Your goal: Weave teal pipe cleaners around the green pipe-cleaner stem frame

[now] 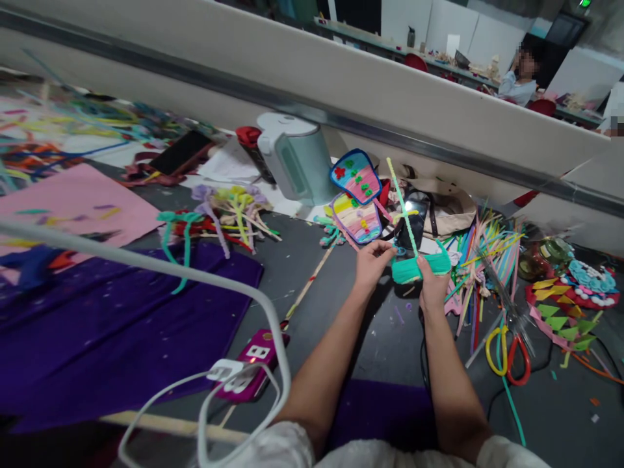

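My right hand (pixel 433 284) grips a flat teal piece (pixel 412 268) that looks built from rows of pipe cleaners, thumb laid over its front. A pale green pipe cleaner (pixel 402 207) rises from behind the thumb, tilted to the left. At the left end of the teal piece, the fingers of my left hand (pixel 374 261) are pinched together; a small bluish bit shows at the fingertips, too small to name. Beyond my hands lie two colourful fan-shaped pipe-cleaner pieces, one blue-edged (pixel 358 175) and one lilac-edged (pixel 359 220).
Scissors (pixel 507 354) with yellow and red handles lie at right, below a pile of pipe cleaners (pixel 487 253). A kettle (pixel 299 159) stands against the partition (pixel 312 78). A magenta power strip (pixel 253 364) and a white cable (pixel 195 270) are at left, near purple cloth (pixel 146 338).
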Action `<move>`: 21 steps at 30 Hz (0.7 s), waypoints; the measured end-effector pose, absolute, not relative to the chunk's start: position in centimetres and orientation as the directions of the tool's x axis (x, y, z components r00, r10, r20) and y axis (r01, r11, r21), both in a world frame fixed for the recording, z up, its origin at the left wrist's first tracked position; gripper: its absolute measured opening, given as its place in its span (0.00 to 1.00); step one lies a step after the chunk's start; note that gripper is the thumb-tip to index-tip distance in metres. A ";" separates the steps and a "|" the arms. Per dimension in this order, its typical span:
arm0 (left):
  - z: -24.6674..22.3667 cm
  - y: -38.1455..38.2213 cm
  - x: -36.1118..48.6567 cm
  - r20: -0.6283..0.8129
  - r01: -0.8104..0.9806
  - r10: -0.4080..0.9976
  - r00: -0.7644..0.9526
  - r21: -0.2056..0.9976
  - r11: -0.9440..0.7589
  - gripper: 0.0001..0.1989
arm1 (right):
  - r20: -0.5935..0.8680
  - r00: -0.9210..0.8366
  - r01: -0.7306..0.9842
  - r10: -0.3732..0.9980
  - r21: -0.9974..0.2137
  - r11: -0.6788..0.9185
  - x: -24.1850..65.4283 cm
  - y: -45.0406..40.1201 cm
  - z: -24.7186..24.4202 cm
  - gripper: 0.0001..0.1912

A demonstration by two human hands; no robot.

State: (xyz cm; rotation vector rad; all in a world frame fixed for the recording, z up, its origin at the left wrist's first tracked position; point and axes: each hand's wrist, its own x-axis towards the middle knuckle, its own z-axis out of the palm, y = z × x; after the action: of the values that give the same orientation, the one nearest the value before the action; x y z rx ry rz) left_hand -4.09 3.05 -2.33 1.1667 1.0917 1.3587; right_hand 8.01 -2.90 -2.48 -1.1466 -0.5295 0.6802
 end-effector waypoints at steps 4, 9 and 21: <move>-2.6 2.9 -3.6 0.104 -0.088 0.989 -0.109 0.990 -0.113 0.13 | 0.067 0.708 -0.115 0.703 -0.971 0.209 7.9 -3.2 -2.2 0.25; -2.7 2.7 -3.5 0.178 0.023 0.977 -0.114 0.984 -0.177 0.12 | 0.088 0.696 -0.058 0.713 -0.982 0.177 7.6 -3.6 -1.9 0.21; -1.1 2.9 -4.9 -0.220 -0.427 0.913 0.343 0.829 0.361 0.20 | 0.006 0.640 -0.338 0.768 -0.896 0.288 7.8 -3.0 -1.2 0.30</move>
State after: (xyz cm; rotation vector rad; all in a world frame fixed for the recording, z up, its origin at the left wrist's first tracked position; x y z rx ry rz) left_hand -4.85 2.92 -1.11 0.7497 0.7771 0.9851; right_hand 7.82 -2.95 -1.24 -1.0334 -0.4901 0.7791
